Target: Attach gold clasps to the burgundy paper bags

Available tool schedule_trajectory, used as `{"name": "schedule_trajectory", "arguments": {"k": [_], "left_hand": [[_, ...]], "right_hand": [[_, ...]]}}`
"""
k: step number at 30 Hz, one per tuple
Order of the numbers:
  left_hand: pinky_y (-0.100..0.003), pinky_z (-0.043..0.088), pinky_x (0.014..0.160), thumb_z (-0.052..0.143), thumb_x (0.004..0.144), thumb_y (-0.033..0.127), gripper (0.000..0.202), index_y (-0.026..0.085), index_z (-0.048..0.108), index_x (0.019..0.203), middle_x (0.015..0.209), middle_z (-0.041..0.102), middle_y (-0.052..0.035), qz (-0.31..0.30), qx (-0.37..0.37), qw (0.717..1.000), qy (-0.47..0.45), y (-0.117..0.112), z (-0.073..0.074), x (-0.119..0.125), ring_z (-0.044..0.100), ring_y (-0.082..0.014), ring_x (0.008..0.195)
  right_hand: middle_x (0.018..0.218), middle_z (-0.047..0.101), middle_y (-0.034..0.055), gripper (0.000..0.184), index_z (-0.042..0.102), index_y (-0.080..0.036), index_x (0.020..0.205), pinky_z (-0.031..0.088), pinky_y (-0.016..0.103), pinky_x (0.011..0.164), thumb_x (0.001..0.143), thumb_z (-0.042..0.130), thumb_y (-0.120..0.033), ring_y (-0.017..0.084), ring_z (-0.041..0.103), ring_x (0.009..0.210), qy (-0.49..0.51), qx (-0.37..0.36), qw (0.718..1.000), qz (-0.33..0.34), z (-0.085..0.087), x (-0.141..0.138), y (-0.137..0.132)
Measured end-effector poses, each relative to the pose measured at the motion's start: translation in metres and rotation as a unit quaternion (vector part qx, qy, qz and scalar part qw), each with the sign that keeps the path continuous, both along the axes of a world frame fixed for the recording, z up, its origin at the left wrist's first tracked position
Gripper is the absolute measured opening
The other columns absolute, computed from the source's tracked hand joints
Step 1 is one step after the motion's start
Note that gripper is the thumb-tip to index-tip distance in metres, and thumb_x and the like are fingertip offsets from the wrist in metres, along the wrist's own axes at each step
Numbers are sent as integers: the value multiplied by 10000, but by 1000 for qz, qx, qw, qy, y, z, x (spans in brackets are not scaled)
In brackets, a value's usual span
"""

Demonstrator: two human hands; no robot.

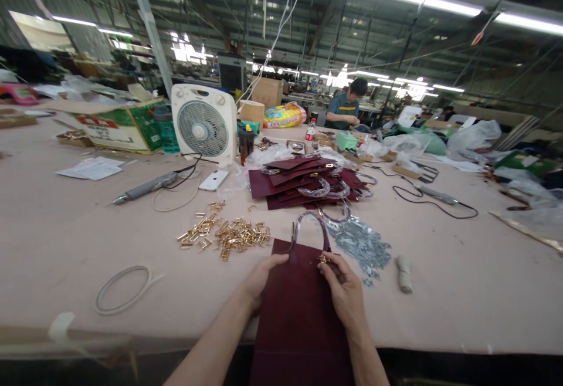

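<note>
A dark maroon bag panel hangs over the table's front edge, with a plastic-wrapped handle looped at its top. My left hand grips the panel's left edge, thumb on the front and fingers hidden behind. Between the thumb and fingertips of my right hand is a small gold metal fitting, held against the panel near the handle's right end. Loose gold fittings lie in a heap to the left. Flat silver metal plates are spread out on the right.
Behind the panel lies a stack of maroon pieces with wrapped handles. Two corded grey tools rest left and right. A white fan, a phone, a cord coil and a cloth roll are around. A person works beyond.
</note>
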State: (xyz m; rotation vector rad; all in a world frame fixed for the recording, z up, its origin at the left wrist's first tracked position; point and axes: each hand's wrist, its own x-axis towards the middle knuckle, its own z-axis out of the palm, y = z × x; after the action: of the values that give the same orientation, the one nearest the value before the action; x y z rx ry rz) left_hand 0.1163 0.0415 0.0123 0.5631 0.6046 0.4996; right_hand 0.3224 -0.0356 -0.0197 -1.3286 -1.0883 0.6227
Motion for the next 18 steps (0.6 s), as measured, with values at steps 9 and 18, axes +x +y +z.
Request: {"name": "schedule_trajectory", "arguments": {"k": [9, 18], "left_hand": [[-412, 504, 1069, 592, 815, 318, 462, 5, 749, 1118, 1064, 811, -189, -46, -79, 979, -182, -3, -7, -1, 752, -334, 1098], [-430, 482, 1073, 551, 812, 296, 548, -35, 709, 1219, 1146, 786, -217, -40, -87, 973, -208, -5, -6, -2, 744, -343, 1097]], "right_hand": [[1123, 691, 85, 211, 726, -231, 1179, 573, 313, 739, 993, 650, -294, 170, 660, 823, -152, 80, 984, -55, 13, -8, -15], [1150, 691, 100, 224, 725, -240, 1203, 586, 311, 765, 1005, 620, -229, 192, 691, 931, -209, 107, 971, -46, 13, -9, -11]]}}
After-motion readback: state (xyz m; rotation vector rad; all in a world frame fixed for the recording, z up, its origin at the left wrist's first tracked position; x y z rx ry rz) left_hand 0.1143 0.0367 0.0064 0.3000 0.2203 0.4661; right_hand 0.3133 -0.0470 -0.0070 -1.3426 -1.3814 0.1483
